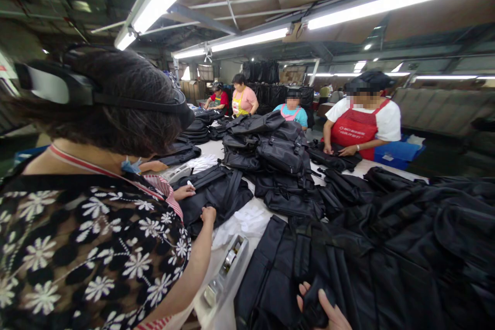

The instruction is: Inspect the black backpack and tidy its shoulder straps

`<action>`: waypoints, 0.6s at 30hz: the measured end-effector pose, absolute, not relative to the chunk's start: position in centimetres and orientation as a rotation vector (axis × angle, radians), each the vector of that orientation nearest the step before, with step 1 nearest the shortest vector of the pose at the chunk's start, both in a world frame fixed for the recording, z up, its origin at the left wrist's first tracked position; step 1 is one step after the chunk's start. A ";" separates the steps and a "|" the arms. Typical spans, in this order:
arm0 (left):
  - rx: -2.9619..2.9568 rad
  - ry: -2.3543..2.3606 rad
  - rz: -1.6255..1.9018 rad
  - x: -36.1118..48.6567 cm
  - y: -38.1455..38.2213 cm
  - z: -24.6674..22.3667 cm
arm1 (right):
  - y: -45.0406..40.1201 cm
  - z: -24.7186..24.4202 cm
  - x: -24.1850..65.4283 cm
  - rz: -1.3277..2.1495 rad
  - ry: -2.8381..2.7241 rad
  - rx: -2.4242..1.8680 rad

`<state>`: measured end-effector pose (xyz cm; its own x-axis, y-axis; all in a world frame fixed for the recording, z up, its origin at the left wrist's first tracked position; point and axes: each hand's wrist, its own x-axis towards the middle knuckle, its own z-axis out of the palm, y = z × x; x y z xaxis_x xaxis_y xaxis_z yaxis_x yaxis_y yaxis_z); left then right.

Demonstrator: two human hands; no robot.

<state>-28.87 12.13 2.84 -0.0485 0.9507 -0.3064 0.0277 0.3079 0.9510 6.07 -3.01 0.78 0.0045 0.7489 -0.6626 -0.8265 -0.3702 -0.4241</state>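
Note:
My right hand (320, 309) enters at the bottom edge and pinches a fold or strap of a black nylon bag (282, 273) between its fingers. The bag lies flat on the table, among more black bags that spread to the right. My left hand is out of view. Close to my right hand, on the left, a metal tape dispenser (226, 268) stands on the white table (228, 299).
Beside me on the left, a co-worker in a floral top (88, 247) has both hands on another black bag (212, 201). A tall pile of black bags (266, 149) rises mid-table. White sheets (242, 221) lie nearby. Further co-workers stand across the table, with a blue crate (398, 154) behind.

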 end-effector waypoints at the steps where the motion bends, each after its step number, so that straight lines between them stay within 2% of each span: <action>1: 0.979 1.408 0.991 -29.0 12.1 2.5 | -3.1 0.7 6.1 1.657 0.096 -1.028; 8: 0.988 1.409 0.945 -29.3 11.9 1.7 | -3.6 0.1 6.4 1.648 0.027 -1.052; 18: 1.033 1.232 0.783 -28.9 10.9 2.8 | -3.9 0.0 6.6 1.664 0.064 -1.027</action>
<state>-28.85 10.93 2.80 0.1897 0.9115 -0.3649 0.0563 0.3609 0.9309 6.59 -3.88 0.00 0.0027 0.7644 -0.6447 -0.8115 -0.3751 -0.4481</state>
